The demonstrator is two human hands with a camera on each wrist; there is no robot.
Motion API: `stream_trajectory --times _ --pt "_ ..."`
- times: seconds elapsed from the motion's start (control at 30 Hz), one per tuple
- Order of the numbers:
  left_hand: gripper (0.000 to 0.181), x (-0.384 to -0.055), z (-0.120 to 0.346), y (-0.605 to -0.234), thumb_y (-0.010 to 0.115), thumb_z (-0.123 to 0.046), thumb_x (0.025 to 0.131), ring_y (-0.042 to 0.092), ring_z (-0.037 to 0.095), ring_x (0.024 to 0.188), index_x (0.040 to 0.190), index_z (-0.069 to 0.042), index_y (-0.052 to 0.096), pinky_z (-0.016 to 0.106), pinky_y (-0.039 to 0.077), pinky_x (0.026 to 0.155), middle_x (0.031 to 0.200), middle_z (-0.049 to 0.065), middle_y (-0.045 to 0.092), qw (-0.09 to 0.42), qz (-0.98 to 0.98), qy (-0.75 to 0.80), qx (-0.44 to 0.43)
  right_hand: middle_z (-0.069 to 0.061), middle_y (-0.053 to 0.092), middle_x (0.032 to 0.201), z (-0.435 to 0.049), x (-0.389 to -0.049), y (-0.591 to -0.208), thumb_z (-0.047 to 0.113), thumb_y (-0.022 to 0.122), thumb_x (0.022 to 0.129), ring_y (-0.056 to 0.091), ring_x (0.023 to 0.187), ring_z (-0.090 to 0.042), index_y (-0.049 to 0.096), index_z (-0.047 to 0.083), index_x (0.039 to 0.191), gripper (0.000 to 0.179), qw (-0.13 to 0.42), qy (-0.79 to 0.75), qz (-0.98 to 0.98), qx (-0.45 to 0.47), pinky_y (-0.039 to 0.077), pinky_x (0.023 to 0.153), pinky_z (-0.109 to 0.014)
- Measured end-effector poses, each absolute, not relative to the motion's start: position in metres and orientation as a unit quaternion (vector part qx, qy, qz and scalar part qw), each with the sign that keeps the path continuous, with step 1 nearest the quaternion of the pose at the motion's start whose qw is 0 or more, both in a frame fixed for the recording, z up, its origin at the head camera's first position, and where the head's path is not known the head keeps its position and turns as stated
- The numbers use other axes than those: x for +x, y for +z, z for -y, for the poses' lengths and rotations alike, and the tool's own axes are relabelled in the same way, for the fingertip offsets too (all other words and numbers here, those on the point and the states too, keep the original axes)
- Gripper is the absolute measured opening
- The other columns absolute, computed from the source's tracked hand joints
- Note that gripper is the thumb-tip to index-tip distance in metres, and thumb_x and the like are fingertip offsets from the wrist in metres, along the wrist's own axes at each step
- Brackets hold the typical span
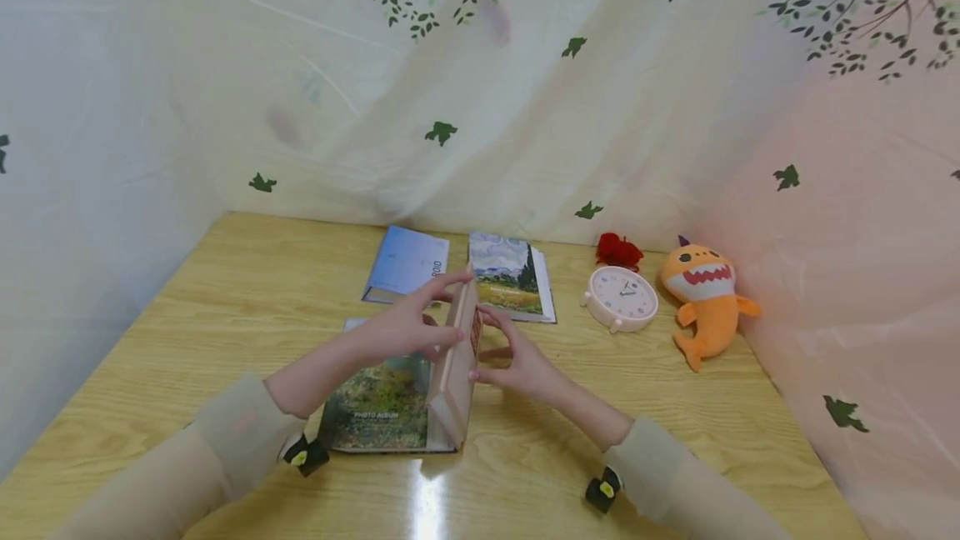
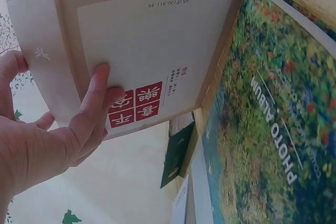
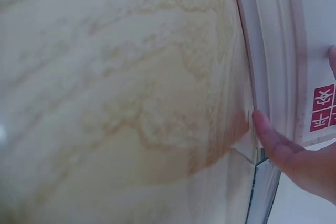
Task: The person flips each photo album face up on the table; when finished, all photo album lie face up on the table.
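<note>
A thick beige album (image 1: 454, 365) with a block of red characters (image 2: 137, 104) on its cover stands upright on its edge in the middle. It is at the right side of a photo album (image 1: 382, 411) with a painted garden cover, lying flat. From the left, my left hand (image 1: 401, 325) grips the beige album across its spine, two fingertips on the cover in the left wrist view. My right hand (image 1: 528, 367) holds it from the other side, thumb at the cover's edge in the right wrist view; that hand's other fingers are mostly hidden there.
Behind the hands lie a blue book (image 1: 408, 261) and a book with a landscape painting (image 1: 508, 277). To the right are a round pink clock (image 1: 621, 298), a small red object (image 1: 618, 251) and an orange shark plush (image 1: 712, 307). A patterned curtain (image 1: 360, 148) borders the table.
</note>
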State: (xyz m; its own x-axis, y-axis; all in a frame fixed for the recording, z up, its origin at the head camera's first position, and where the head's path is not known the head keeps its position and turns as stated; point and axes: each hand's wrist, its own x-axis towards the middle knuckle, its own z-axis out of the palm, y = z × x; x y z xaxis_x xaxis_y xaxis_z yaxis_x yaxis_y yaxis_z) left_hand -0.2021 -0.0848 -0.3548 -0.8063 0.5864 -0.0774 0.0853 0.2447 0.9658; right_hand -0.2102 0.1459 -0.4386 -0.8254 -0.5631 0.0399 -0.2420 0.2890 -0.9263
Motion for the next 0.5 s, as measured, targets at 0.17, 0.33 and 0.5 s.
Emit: stream_trajectory --times 0.17,0.33,0.5 --pt "0.076 -0.199 0.082 -0.351 0.064 -0.015 0.089 0.063 0.028 0.092 0.146 -0.041 0.021 0.043 0.057 0.068 0.146 0.014 0.028 0.218 -0.750 0.579 0.234 -0.010 0.020 0.153 -0.149 -0.207 -0.437 0.014 0.073 0.083 0.057 0.109 -0.041 0.019 0.037 0.148 0.087 0.158 -0.565 -0.773 -0.242 0.057 0.073 -0.041" --pt "0.079 -0.195 0.077 -0.342 0.065 -0.011 0.084 0.063 0.025 0.087 0.146 -0.037 0.023 0.041 0.057 0.067 0.146 0.010 0.027 0.194 -0.755 0.578 0.241 -0.006 0.016 0.155 -0.156 -0.209 -0.428 0.015 0.071 0.086 0.055 0.114 -0.041 0.022 0.035 0.148 0.082 0.117 -0.561 -0.782 -0.246 0.057 0.076 -0.038" --pt "0.084 -0.192 0.073 -0.337 0.064 -0.004 0.079 0.061 0.026 0.091 0.145 -0.039 0.025 0.038 0.057 0.067 0.149 0.008 0.027 0.171 -0.755 0.590 0.231 -0.004 0.025 0.153 -0.169 -0.213 -0.421 0.009 0.070 0.085 0.053 0.116 -0.039 0.029 0.028 0.147 0.076 0.066 -0.542 -0.801 -0.246 0.057 0.073 -0.037"
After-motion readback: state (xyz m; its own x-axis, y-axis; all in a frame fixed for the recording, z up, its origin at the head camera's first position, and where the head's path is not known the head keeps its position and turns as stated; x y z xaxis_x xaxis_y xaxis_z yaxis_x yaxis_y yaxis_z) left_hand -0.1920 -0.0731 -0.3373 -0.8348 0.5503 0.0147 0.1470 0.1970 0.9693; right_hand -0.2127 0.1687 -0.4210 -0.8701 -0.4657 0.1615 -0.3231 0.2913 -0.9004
